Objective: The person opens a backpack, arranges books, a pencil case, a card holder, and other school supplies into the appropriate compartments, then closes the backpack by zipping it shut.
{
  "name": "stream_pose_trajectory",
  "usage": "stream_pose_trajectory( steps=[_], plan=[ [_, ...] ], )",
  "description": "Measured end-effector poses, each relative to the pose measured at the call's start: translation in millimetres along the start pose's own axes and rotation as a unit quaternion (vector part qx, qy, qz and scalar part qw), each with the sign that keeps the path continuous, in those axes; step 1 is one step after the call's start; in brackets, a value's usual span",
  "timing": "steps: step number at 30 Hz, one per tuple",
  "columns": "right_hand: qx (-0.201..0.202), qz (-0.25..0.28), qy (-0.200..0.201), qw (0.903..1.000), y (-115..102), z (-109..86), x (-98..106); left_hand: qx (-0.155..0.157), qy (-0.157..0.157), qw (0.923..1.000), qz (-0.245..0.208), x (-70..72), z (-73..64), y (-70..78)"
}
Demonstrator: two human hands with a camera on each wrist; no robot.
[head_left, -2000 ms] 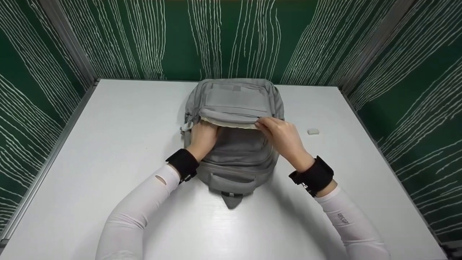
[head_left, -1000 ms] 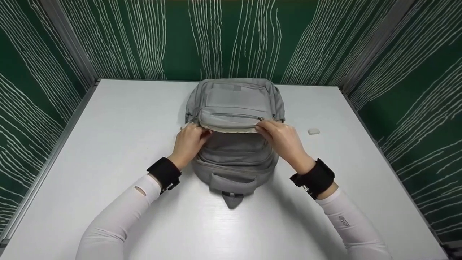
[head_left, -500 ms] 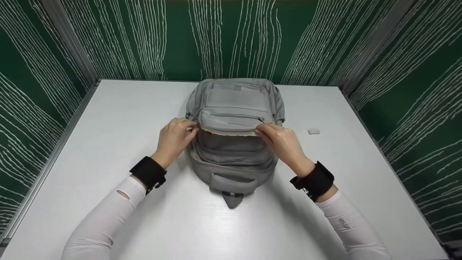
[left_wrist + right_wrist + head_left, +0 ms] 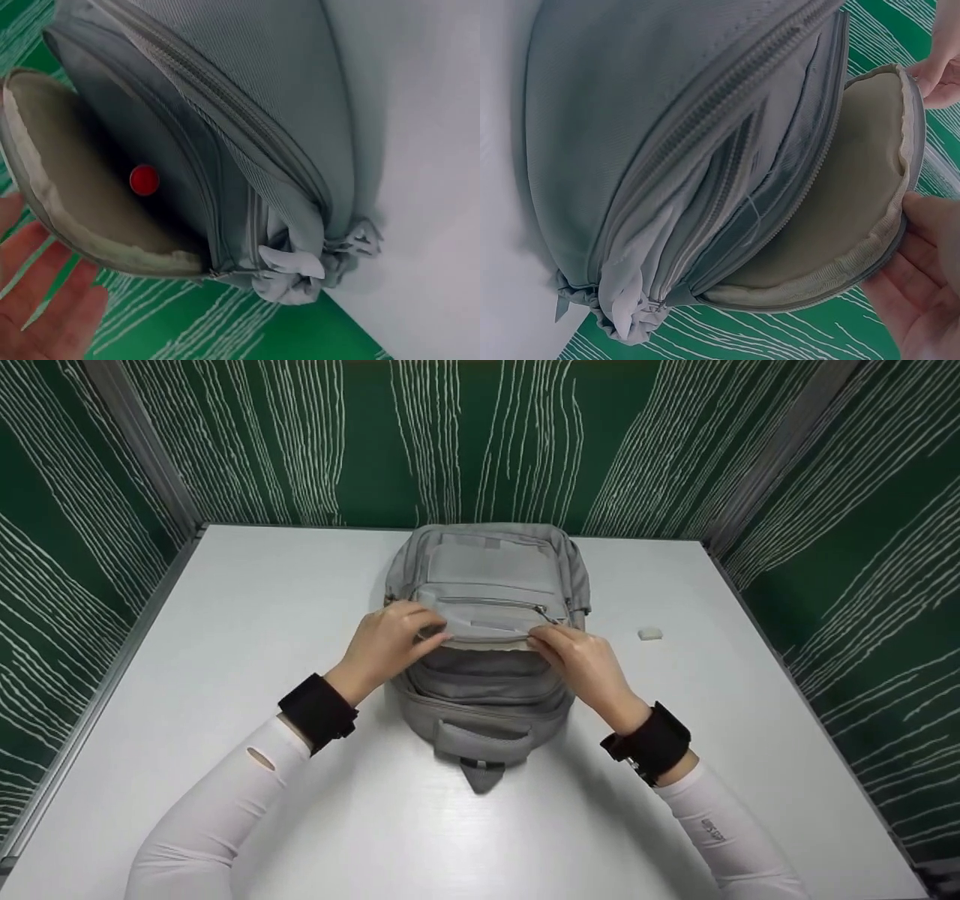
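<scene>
A grey backpack (image 4: 480, 705) lies on the white table, its top handle towards me and its front pocket unzipped. My right hand (image 4: 589, 667) pinches the right part of the pocket flap's (image 4: 484, 622) edge and holds it up. On the left part of the same edge, my left hand (image 4: 386, 645) has its thumb and fingertips, with the other fingers (image 4: 71, 300) spread loosely behind in the left wrist view. The beige lining (image 4: 855, 187) shows inside the gaping pocket. Down in it sits a small round red thing (image 4: 144, 180); its kind cannot be told.
A small whitish block (image 4: 650, 634) lies on the table (image 4: 712, 675) right of the backpack. Green panels (image 4: 495, 442) with white wavy lines stand behind and at both sides. A pale strap end (image 4: 292, 262) hangs at the bag's side.
My left hand has come out of the pocket, moved left along the flap's edge, then back right onto it. The right hand kept its grip as the flap came slightly towards me.
</scene>
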State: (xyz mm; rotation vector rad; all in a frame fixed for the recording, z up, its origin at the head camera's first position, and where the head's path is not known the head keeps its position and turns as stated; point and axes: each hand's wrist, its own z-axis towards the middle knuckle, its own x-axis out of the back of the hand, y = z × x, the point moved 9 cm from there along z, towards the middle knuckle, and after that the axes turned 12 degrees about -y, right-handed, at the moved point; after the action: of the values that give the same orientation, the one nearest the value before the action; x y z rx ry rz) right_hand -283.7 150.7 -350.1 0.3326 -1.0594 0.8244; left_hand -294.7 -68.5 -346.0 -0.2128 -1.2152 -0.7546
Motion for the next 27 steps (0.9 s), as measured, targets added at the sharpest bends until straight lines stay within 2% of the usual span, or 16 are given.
stream_pose_trajectory(
  steps=[5,11,16,19,23,25,27],
  plan=[
    [0.003,-0.008,0.002,1.0,-1.2,-2.1,-0.9,-0.042,-0.014,0.9986,0.029,-8.2,4.0,13.5],
    [0.017,-0.011,0.004,0.9998,-1.2,-4.7,-1.7,-0.073,0.003,0.9951,0.066,-10.0,4.2,21.5],
    [0.047,-0.01,0.002,0.9988,4.4,-7.2,-1.7,-0.074,0.016,0.9948,0.068,-8.6,3.3,21.3],
    [0.049,-0.007,0.003,0.9988,19.9,-11.6,-0.1,-0.071,0.021,0.9953,0.062,-7.8,3.3,20.1],
    [0.011,0.01,-0.002,0.9999,57.2,-23.7,-0.5,-0.071,0.028,0.9953,0.06,-7.2,2.9,19.9],
    [-0.029,0.019,-0.011,0.9993,81.0,-31.8,-3.0,-0.071,0.03,0.9952,0.06,-7.4,2.3,19.8],
    [-0.088,0.021,-0.034,0.9953,107.0,-40.6,-7.3,-0.07,0.031,0.9953,0.059,-7.5,1.9,20.0]
  ],
)
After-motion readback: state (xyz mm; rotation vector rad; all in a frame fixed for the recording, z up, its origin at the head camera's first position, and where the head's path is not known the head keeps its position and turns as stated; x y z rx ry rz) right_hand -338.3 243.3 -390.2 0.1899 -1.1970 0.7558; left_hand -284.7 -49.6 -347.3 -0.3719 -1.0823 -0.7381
